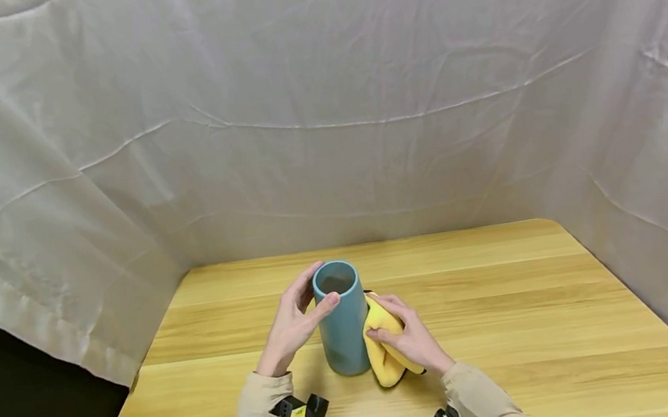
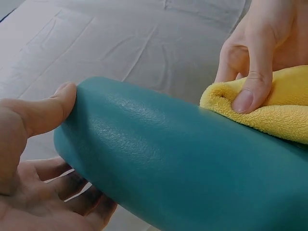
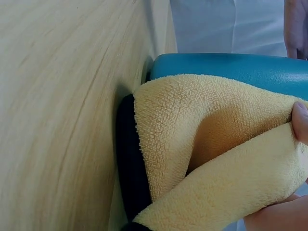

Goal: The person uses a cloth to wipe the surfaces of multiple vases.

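A tall blue vase (image 1: 344, 334) stands upright on the wooden table, its round mouth facing up. Around its top my left hand (image 1: 292, 323) holds it, thumb at the near side of the rim and fingers at the far left side. A folded yellow towel (image 1: 384, 350) with dark edging lies against the vase's right side. My right hand (image 1: 410, 336) pinches this towel, and the thumb (image 2: 245, 98) presses on the fold in the left wrist view. Close up in the right wrist view, the towel (image 3: 168, 125) hangs down to the table and covers part of the vase (image 3: 216, 67).
The wooden table (image 1: 512, 312) stretches out on both sides of the vase. Pale grey curtains (image 1: 366, 162) hang behind it and along both sides. A dark area (image 1: 18, 405) shows at the lower left, beyond the table's edge.
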{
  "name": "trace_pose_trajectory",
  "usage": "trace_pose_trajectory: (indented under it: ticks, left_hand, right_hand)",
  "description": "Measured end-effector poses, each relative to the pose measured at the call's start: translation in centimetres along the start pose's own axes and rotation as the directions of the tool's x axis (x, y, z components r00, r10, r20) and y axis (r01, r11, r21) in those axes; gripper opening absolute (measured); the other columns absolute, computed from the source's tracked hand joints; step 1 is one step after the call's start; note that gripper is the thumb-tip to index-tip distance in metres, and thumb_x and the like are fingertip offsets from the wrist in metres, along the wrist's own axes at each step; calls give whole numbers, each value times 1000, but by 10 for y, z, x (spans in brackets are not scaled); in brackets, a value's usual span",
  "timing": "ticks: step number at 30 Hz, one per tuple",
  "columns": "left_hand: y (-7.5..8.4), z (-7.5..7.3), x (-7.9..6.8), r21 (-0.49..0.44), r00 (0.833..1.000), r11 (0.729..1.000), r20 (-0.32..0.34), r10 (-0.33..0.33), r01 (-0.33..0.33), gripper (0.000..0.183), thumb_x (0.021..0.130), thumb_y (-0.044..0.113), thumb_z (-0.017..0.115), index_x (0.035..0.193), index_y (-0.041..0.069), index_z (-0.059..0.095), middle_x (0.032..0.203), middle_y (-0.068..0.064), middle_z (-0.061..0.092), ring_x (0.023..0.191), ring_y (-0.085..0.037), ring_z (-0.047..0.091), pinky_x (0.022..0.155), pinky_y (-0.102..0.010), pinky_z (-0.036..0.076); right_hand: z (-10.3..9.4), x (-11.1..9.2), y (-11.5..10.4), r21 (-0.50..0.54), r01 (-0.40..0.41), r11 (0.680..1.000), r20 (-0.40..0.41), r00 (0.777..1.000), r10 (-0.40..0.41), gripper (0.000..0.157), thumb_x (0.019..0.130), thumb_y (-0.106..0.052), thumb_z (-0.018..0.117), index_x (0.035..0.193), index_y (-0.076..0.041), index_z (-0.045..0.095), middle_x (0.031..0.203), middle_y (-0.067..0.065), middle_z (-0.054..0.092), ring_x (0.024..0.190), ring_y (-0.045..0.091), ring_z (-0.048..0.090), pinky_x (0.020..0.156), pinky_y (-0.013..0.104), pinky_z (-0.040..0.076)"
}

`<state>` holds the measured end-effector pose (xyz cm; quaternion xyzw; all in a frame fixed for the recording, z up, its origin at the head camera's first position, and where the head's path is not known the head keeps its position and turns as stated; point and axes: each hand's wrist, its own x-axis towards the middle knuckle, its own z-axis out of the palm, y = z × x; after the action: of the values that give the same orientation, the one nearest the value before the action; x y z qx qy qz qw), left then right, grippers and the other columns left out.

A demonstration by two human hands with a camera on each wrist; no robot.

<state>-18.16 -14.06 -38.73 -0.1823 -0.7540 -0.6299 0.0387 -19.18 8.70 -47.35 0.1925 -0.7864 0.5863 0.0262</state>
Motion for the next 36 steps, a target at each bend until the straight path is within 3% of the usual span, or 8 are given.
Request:
trace_pose_trajectory:
  ticks: [17,29,36]
  left_hand:
    - [0,1,0,1,1000,1000,-9,1,-1,65,93,17,72,151,9,43,146,-17,55,140,-33,49,124,-52,31]
    - [1,2,0,2,1000,1000,-16,-26,26,68,93,16,72,153,6,40,148,-17,53,143,-33,46,125,-52,29]
    - [1,3,0,-2,1000,1000,-12,-22,21,68,93,16,72,153,8,40,149,-17,52,145,-33,44,125,-51,29]
  right_hand:
    - [1,3,-9,2,-7,1000,-9,1000,7,59,89,-15,75,144,-12,56,131,12,59,111,18,53,95,24,49]
    - [-10,23,-59,22,168,986,-31,985,-167,58,89,-10,75,144,-10,56,130,16,58,108,18,56,88,23,53]
    - [-10,25,-65,34,188,982,-40,982,-187,59,89,-6,74,145,-11,55,130,16,57,105,13,56,84,22,54]
